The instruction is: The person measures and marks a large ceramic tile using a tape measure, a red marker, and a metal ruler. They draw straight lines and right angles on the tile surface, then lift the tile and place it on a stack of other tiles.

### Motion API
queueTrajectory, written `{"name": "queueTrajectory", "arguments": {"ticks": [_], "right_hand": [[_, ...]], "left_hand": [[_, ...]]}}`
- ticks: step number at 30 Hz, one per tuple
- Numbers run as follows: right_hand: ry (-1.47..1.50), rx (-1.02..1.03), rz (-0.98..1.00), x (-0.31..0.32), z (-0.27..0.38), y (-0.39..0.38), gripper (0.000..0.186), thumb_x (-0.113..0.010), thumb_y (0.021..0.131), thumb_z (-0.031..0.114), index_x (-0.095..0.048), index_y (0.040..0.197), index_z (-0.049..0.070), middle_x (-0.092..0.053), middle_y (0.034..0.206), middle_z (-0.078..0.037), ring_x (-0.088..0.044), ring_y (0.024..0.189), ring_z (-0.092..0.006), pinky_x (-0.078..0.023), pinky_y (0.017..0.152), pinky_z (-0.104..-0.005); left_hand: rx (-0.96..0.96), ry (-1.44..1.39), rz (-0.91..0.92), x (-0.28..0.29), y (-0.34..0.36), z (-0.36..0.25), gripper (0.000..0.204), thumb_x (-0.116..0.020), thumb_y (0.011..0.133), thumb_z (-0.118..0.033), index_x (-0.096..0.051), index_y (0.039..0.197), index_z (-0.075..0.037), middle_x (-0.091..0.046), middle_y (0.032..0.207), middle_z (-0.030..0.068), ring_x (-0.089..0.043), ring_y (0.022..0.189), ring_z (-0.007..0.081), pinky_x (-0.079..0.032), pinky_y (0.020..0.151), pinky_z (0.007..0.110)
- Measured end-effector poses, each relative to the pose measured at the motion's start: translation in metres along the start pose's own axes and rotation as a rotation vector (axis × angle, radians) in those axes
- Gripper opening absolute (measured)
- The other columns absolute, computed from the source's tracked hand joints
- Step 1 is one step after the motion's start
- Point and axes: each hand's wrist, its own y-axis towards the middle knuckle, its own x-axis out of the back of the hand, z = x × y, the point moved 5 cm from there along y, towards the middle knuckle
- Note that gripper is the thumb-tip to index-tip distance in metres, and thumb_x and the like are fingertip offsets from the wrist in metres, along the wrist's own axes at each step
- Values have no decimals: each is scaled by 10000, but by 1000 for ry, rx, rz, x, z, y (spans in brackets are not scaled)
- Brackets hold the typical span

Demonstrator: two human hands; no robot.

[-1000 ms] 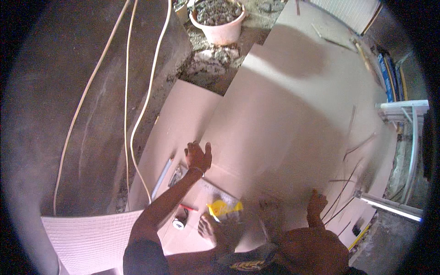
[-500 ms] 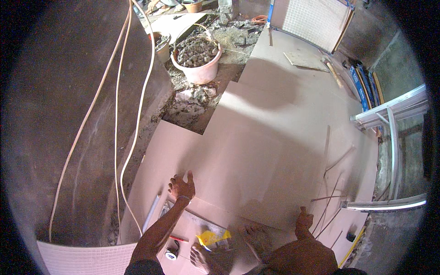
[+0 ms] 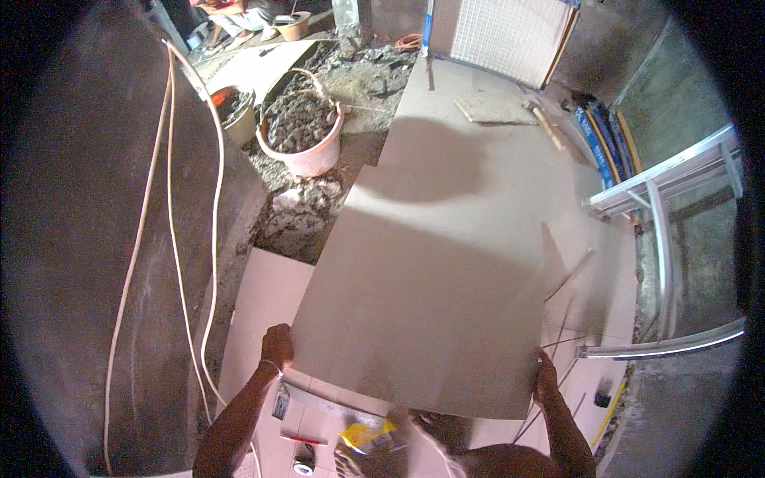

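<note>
A large beige floor tile (image 3: 414,319) is raised off the floor in front of me, spanning the space between my two hands. My left hand (image 3: 277,348) is closed on its left edge close to the near corner. On the opposite edge, my right hand (image 3: 546,378) grips it with the thumb upward. Below the tile's near side lie a yellow packet (image 3: 366,436), a thin red tool like a pencil (image 3: 304,439) and a small round black-and-white item (image 3: 303,466). My feet are partly hidden there.
Beyond the laid tiles stands a bucket of wet mortar or rubble (image 3: 303,131), beside a smaller bucket (image 3: 235,115). An aluminium ladder (image 3: 657,255) juts in at right. Cables (image 3: 171,239) hang along the left wall. A hammer (image 3: 548,129) lies farther back; another person (image 3: 239,16) crouches far left.
Both hands have taken hold of the tile's side edges and lifted it off the floor. My left hand moved left and down; the view has shifted, and the leaning panel at lower left has nearly left it.
</note>
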Motion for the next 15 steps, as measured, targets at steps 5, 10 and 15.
{"name": "queueTrajectory", "arguments": {"ticks": [5,10,15], "right_hand": [[-429,-53,-222,-1,88,-18,600,-499,1117,575,-756,984,49,-719,858,-89,-657,804,-184,-527,707,-380],[-1041,-12,-255,28,201,-57,670,-419,1125,575,-710,817,57,-712,757,-151,-712,777,-301,-523,686,-520],[-1775,-37,176,62,306,-183,533,-516,1056,311,-519,1462,-34,-744,1141,-287,-740,990,-483,-575,865,-627]], "left_hand": [[-128,153,74,78,10,-44,195,-686,856,-178,-684,1024,-80,-711,1004,172,-712,934,377,-581,844,515],[-63,178,289,218,-25,-87,249,-657,913,-224,-703,1111,-81,-725,1048,205,-748,981,383,-613,836,540],[104,135,499,359,-197,-106,297,-598,974,-248,-705,1179,-61,-738,1166,227,-740,1113,405,-613,924,540]]}}
